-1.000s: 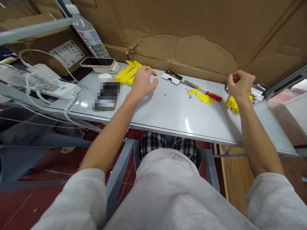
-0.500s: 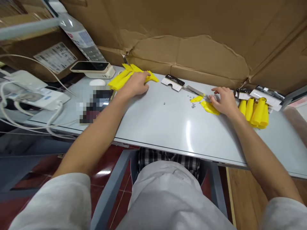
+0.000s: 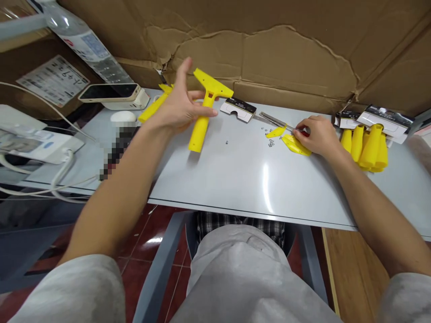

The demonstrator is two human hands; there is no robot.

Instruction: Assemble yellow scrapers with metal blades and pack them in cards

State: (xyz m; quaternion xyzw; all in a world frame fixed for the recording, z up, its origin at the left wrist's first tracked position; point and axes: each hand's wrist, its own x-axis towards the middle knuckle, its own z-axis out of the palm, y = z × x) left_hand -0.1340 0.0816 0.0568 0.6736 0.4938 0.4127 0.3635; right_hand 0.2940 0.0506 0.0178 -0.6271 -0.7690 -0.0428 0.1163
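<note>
My left hand [image 3: 183, 105] holds a yellow T-shaped scraper handle [image 3: 201, 123] between its fingers, raised above the left part of the table. Its wide head points away from me and the grip points toward me. More yellow scraper handles [image 3: 152, 109] lie behind that hand. My right hand [image 3: 318, 134] is closed around a small tool with red and dark parts [image 3: 305, 131], mostly hidden by the fingers. Beside it lie yellow cover pieces [image 3: 296, 145], a smaller yellow piece [image 3: 276, 132], a flat metal strip [image 3: 272, 120] and several tiny screws [image 3: 271, 142].
Black-and-white card packaging [image 3: 238, 110] stands at the back. At the right are several yellow handles [image 3: 370, 148] with more packaging [image 3: 385, 121]. A phone [image 3: 109, 92], white cables [image 3: 63, 172] and a bottle [image 3: 87, 42] occupy the left. Cardboard [image 3: 286, 58] walls the table's back.
My left hand has lifted one yellow scraper handle from the pile and brought it to the right. My right hand stays near the yellow pieces. The view has shifted slightly.
</note>
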